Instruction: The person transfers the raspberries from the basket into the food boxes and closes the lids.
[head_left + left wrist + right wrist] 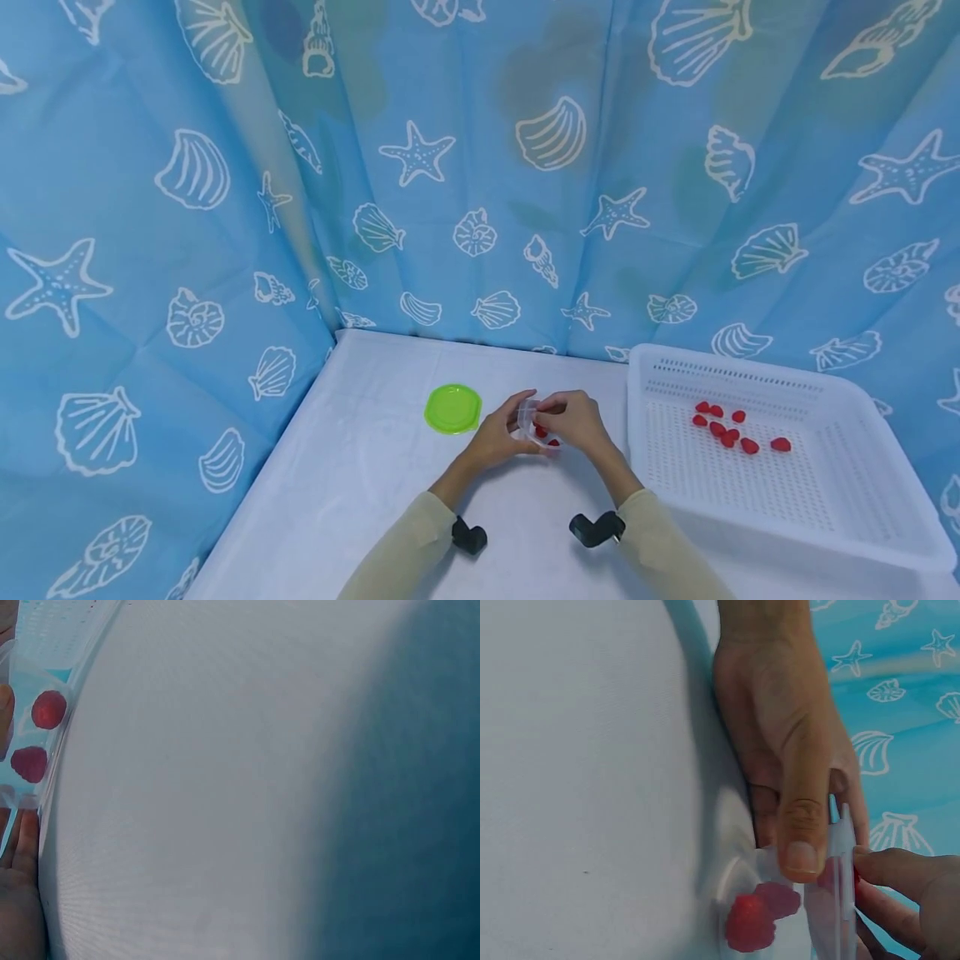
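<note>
A small clear plastic container [527, 410], tilted on its side, is between the two hands above the white table. My left hand [491, 440] holds it, with the thumb [802, 851] along its near side. Several raspberries lie inside; two of them, one raspberry [49, 710] and another raspberry [30, 763], show through the wall in the left wrist view. My right hand [577, 418] reaches to the container's mouth. In the right wrist view its fingertips [874, 862] pinch a raspberry [856, 879] that is mostly hidden by fingers and the rim.
A round green lid [453, 408] lies flat on the table, left of the hands. To the right stands a white perforated basket [787, 508] with several raspberries [717, 429] on its bottom. A blue seashell curtain [480, 283] hangs behind and to the left of the table.
</note>
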The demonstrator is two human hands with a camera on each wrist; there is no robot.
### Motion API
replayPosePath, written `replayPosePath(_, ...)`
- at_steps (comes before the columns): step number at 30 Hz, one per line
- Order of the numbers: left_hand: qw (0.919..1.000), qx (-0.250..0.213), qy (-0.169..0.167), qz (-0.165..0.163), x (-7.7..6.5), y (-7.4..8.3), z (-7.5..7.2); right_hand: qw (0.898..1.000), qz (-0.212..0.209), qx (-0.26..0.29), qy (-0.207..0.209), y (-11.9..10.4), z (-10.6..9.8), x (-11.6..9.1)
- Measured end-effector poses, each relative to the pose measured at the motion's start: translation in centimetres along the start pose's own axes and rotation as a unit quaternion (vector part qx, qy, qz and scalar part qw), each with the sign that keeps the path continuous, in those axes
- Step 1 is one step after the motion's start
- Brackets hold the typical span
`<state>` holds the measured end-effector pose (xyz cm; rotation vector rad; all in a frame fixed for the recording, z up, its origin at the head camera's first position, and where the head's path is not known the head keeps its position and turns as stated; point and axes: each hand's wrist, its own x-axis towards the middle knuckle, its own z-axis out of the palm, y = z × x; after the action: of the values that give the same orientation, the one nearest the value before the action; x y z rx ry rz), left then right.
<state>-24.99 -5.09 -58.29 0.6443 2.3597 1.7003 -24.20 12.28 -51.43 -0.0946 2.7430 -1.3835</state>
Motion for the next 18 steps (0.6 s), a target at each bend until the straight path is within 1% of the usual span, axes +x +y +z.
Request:
replayPosePath(6, 1.0, 0.001, 0.003, -0.002, 0.24, -0.07, 0.02, 1.0, 0.0, -0.01, 0.018, -0.3, 0.09, -0.12)
replayPosePath(14, 1.0, 0.003, -0.002, -0.001, 0.17, -0.05, 0.08, 1.0, -0.001, -0.018, 0.016, -0.38, 0.32, -0.25)
replayPosePath(18, 1.0, 0.006, 0.0, -0.001, 0.14, -0.02, -0.01, 0.999, -0.002, -0.023, 0.023, -0.43, 0.49, -0.21)
